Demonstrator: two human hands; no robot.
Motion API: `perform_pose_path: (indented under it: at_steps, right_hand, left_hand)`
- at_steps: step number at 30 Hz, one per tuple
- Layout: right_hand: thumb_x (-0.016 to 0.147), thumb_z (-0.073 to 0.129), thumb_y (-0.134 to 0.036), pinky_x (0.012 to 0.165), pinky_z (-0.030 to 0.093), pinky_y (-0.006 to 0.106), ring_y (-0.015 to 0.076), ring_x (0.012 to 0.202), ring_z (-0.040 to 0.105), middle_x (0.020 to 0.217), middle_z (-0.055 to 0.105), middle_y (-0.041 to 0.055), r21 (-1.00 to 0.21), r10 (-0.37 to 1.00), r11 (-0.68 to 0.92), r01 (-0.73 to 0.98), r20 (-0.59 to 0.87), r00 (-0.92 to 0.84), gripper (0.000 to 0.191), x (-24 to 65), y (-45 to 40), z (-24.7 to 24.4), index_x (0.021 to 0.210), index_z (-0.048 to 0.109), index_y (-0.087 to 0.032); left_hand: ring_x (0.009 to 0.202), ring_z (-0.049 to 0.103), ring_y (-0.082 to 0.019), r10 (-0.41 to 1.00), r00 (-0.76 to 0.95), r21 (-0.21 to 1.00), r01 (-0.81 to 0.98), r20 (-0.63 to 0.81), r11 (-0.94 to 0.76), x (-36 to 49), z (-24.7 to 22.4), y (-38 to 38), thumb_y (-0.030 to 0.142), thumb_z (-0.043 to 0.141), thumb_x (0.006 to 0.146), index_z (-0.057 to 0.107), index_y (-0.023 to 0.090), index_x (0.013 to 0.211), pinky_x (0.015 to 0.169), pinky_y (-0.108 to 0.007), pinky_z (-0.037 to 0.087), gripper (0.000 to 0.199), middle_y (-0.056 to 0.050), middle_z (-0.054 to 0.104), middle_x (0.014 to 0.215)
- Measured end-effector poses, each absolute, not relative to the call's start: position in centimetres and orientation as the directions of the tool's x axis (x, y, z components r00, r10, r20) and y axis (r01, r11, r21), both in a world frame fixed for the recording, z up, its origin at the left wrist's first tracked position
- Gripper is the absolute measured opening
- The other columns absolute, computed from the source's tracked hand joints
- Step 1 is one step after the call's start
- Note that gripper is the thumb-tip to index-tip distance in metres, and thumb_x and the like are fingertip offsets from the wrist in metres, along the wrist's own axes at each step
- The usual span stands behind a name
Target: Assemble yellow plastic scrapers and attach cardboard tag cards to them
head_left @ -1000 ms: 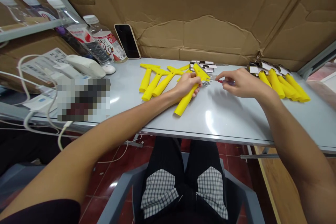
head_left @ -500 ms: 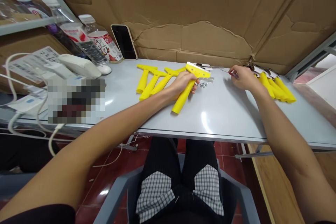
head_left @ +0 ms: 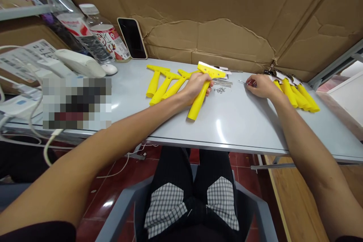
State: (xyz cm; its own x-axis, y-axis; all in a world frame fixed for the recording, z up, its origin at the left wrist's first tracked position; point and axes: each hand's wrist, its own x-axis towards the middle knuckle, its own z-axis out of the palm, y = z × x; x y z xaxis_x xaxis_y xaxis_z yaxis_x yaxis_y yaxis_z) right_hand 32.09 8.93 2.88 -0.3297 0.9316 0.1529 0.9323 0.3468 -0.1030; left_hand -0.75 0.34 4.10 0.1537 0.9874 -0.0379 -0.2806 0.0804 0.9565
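My left hand [head_left: 197,87] is wrapped round the handle of a yellow T-shaped scraper [head_left: 198,100], its wide head pointing away from me and a white edge along the top. Small screw holes show in the head. In my right hand [head_left: 259,85], low over the table to the right, the fingers are closed on a screwdriver [head_left: 242,82]; its thin metal shaft points left and its reddish handle is mostly hidden. Between the hands lies a small pile of screws [head_left: 220,90], with flat clear-looking strips [head_left: 222,82] just behind it.
Several yellow scrapers [head_left: 154,85] lie left of my left hand, and several more [head_left: 304,96] are grouped at the right. A phone [head_left: 132,38] leans on the cardboard [head_left: 227,41] behind the table [head_left: 170,128]. Bottles [head_left: 106,36], a white mouse [head_left: 109,69] and cables stand left.
The whole view has shifted slightly. My right hand, with the screwdriver, sits a little lower and further left. My left hand keeps its grip on the scraper.
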Motion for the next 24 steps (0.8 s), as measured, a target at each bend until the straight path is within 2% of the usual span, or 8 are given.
perform_pose_path:
  at_steps: [3,7,11,14,16,19,22,24]
  right_hand:
    - [0.1,0.067,-0.029,0.106,0.056,0.05,0.038,0.115,0.073,0.126,0.079,0.0217,-0.101,0.923,0.35,0.931,0.209,-0.324,0.035,31.6,8.5,2.7,0.129,0.081,-0.014]
    - [0.099,0.067,-0.029,0.115,0.049,0.066,0.0469,0.134,0.062,0.138,0.072,0.0216,-0.13,0.857,0.382,0.915,0.42,-0.298,0.035,30.2,7.5,2.5,0.13,0.079,-0.02]
    - [0.1,0.063,-0.027,0.11,0.05,0.065,0.0439,0.126,0.064,0.126,0.075,0.019,-0.152,0.769,0.5,0.853,0.531,-0.356,0.028,28.2,6.6,2.1,0.118,0.083,-0.021]
    - [0.102,0.059,-0.022,0.104,0.053,0.058,0.0391,0.114,0.069,0.116,0.078,0.0172,-0.165,0.741,0.574,0.802,0.521,-0.424,0.03,26.9,6.1,1.7,0.114,0.086,-0.022]
    - [0.102,0.057,-0.019,0.1,0.054,0.054,0.0362,0.107,0.07,0.113,0.079,0.0163,-0.177,0.744,0.607,0.775,0.47,-0.475,0.035,26.2,5.8,1.4,0.118,0.088,-0.022]
    - [0.104,0.054,-0.016,0.097,0.055,0.05,0.0347,0.106,0.071,0.118,0.078,0.0167,-0.176,0.754,0.628,0.758,0.378,-0.537,0.043,25.3,5.4,0.7,0.129,0.088,-0.022]
    - [0.107,0.052,-0.016,0.097,0.054,0.049,0.0345,0.106,0.071,0.122,0.075,0.0182,-0.151,0.755,0.634,0.758,0.329,-0.567,0.045,24.9,5.1,0.3,0.135,0.087,-0.022]
    - [0.107,0.053,-0.016,0.097,0.054,0.049,0.0345,0.106,0.071,0.123,0.075,0.0187,-0.146,0.753,0.637,0.757,0.327,-0.571,0.043,24.8,5.2,0.2,0.133,0.087,-0.021]
  left_hand:
    - [0.052,0.05,-0.01,0.986,0.164,0.96,-0.266,-0.041,0.084,-0.7,4.2,0.2,0.013,0.062,0.085,0.054,0.021,0.081,0.047,-0.026,0.04,0.013,-0.003,0.063,0.073]
    - [0.052,0.052,-0.01,0.984,0.173,0.965,-0.249,-0.037,0.08,-0.7,4.4,-0.1,0.013,0.062,0.085,0.053,0.021,0.082,0.048,-0.025,0.04,0.013,-0.002,0.062,0.073]
    - [0.051,0.052,-0.009,0.981,0.181,0.944,-0.307,-0.066,0.12,-0.7,4.3,0.0,0.024,0.067,0.093,0.052,0.023,0.086,0.048,-0.023,0.039,0.016,0.0,0.063,0.072]
    - [0.051,0.054,-0.011,0.969,0.23,0.912,-0.373,-0.086,0.17,-0.9,4.3,0.3,0.042,0.069,0.101,0.053,0.024,0.088,0.048,-0.022,0.041,0.027,0.0,0.064,0.071]
    - [0.052,0.055,-0.012,0.967,0.238,0.895,-0.407,-0.091,0.184,-0.9,4.3,0.5,0.046,0.065,0.104,0.055,0.023,0.088,0.049,-0.023,0.043,0.029,-0.001,0.065,0.071]
    - [0.058,0.059,-0.013,0.978,0.19,0.879,-0.449,-0.081,0.16,-0.7,4.4,0.5,0.035,0.062,0.107,0.061,0.021,0.092,0.055,-0.024,0.051,0.021,-0.003,0.068,0.077]
    - [0.072,0.067,-0.014,0.986,0.164,0.871,-0.478,-0.042,0.116,-0.4,4.5,0.2,0.02,0.069,0.104,0.068,0.019,0.109,0.07,-0.027,0.061,0.006,-0.002,0.071,0.088]
    - [0.079,0.07,-0.015,0.987,0.157,0.864,-0.495,-0.021,0.097,-0.3,4.4,0.1,0.012,0.075,0.098,0.067,0.022,0.126,0.08,-0.031,0.064,0.031,-0.001,0.071,0.094]
